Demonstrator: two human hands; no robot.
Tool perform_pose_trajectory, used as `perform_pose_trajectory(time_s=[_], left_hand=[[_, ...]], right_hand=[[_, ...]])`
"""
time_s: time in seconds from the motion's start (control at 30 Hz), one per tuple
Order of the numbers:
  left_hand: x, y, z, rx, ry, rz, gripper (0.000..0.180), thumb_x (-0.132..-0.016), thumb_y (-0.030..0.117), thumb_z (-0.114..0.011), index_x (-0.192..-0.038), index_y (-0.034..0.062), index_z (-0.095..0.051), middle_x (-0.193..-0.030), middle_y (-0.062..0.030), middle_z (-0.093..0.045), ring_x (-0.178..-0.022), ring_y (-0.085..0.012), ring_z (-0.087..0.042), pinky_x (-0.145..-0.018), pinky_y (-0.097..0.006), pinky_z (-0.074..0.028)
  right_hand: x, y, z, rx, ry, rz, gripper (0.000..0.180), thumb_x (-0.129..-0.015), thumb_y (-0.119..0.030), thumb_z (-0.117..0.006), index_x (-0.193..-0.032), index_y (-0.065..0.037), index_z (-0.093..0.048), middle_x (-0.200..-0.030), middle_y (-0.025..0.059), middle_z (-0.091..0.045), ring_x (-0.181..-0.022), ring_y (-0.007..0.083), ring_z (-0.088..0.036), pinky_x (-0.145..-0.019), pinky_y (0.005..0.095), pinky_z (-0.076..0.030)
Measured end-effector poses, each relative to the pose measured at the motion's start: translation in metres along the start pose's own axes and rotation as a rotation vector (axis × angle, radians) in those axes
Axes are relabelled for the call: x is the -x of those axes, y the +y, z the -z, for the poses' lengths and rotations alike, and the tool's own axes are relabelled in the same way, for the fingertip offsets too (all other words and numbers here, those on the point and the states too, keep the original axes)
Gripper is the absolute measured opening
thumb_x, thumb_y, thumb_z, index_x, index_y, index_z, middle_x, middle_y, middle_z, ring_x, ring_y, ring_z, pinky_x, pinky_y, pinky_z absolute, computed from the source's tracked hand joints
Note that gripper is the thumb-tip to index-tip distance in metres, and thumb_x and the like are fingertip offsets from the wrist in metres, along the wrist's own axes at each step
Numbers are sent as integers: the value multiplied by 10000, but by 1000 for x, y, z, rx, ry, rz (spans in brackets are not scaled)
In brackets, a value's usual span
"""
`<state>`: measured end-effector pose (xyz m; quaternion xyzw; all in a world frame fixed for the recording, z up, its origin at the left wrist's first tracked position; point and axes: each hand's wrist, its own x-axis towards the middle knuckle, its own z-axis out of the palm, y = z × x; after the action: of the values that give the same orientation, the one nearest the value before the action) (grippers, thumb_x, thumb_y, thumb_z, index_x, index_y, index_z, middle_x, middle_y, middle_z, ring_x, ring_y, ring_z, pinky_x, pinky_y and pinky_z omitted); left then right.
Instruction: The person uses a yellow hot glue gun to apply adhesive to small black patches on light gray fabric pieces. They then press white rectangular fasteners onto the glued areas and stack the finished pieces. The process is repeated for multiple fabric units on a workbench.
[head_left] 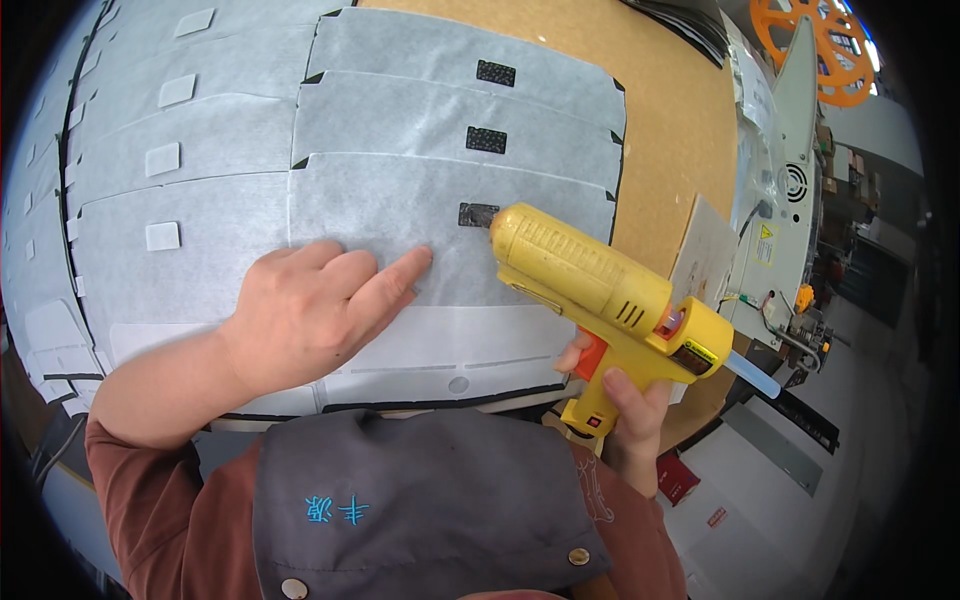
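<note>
Grey apron [430, 500], with snap buttons, over rust-brown sleeves, fills the near edge below both hands.

Left hand [310, 310]: open, palm down, pressed flat on a grey felt sheet [400, 215]; index finger stretched toward the glue gun's nozzle.

Right hand [625, 400]: closed around the grip of a yellow glue gun [600, 290], one finger on the orange trigger. Clear glue stick pokes out of the gun's rear, to the right of the hand.

Nozzle tip touches a small black patch [477, 214] on the felt sheet, just beyond the left index finger.

Beyond the hands: two more felt sheets overlapping like shingles, each with its own black patch [486, 139]. Left of the left hand: a second stack of sheets carrying white patches [162, 236].

Counter [670, 130]: brown board surface, bare strip showing right of the sheets.

Right of the right hand: white machine [790, 200] with wiring, well apart from the gun. Orange reel [825, 45] at the far right corner.
</note>
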<state>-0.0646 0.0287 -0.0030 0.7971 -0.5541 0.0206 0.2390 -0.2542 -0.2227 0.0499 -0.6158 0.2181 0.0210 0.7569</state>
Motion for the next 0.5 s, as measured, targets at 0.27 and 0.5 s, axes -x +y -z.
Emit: perform_pose_trajectory(time_s=[0.27, 0.5], left_hand=[[0, 0, 0, 8, 9, 0, 452, -748, 152, -761, -1181, 86, -651, -613, 15, -403, -506, -137, -429, -435, -294, -364], [-3, 0, 2, 6, 6, -2, 429, -758, 146, -765, -1168, 88, -654, -607, 20, -413, -503, -135, -432, -435, -289, -364]], right_hand=[[5, 3, 10, 35, 43, 5, 512, -887, -95, -587, -1344, 44, -402, -1100, 198, -595, -946, 267, -631, -828, 388, -515], [6, 4, 13, 26, 33, 32, 507, -900, -109, -590, -1345, 40, -397, -1087, 197, -599, -946, 263, -629, -824, 384, -514]])
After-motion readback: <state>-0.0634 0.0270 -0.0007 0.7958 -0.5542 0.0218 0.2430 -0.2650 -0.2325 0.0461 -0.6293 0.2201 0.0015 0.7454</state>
